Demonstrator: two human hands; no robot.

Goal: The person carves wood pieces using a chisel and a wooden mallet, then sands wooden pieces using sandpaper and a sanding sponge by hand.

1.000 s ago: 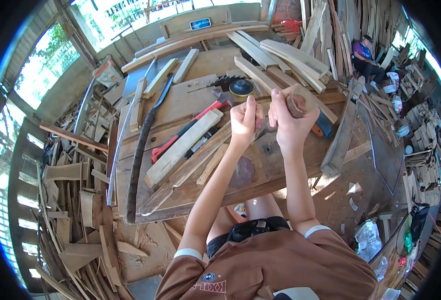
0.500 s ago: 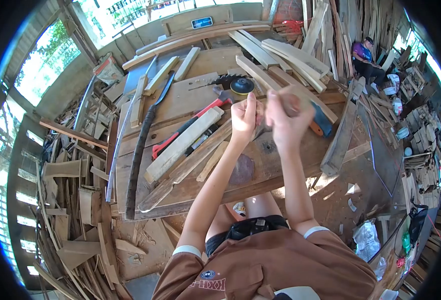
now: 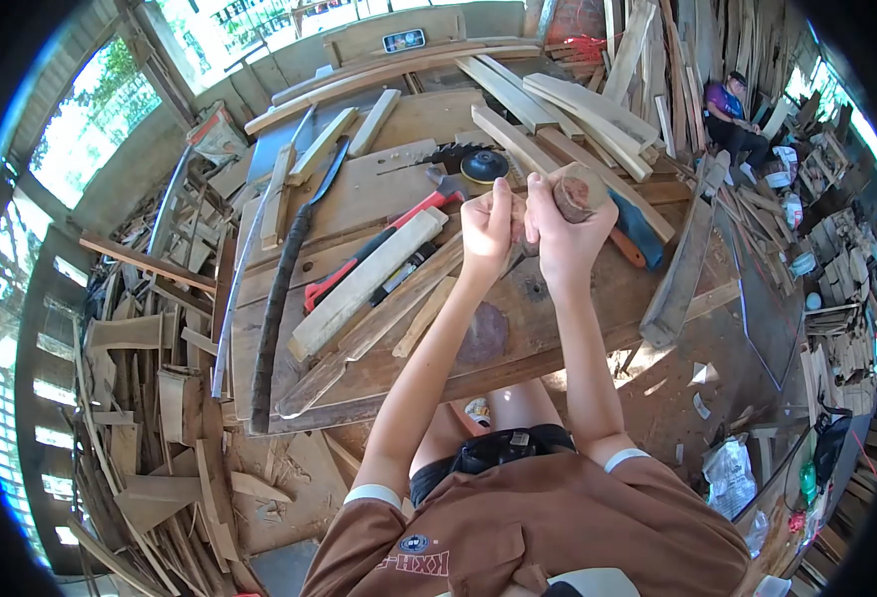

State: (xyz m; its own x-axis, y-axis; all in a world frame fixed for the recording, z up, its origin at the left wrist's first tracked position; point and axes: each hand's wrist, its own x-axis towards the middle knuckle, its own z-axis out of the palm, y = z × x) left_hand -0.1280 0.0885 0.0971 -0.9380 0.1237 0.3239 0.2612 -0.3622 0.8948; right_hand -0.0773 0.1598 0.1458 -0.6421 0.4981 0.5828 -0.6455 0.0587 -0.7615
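My right hand [image 3: 564,239] is closed around a round wooden piece [image 3: 580,192], whose flat brownish end faces up. Close beside it, my left hand [image 3: 488,234] is closed with its thumb up; what it grips, if anything, is hidden. Both hands are above the wooden workbench [image 3: 389,383]. Just beyond them lie a black round sanding pad [image 3: 483,166] and a toothed saw blade [image 3: 448,159] set in the bench top. To the left of my left hand is a red-and-black handled tool [image 3: 379,257] alongside a pale wooden bar [image 3: 369,284].
A long blade with a dark wrapped handle [image 3: 284,298] lies at the bench's left. Several boards [image 3: 592,109] are piled at the far right, near a blue-and-orange tool [image 3: 637,234]. Scrap wood [image 3: 165,428] fills the left floor. Another person [image 3: 732,114] sits at the back right.
The blur on my right hand has gone, and the round wooden piece now shows clearly, its end turned up. My left hand has stayed nearly in place.
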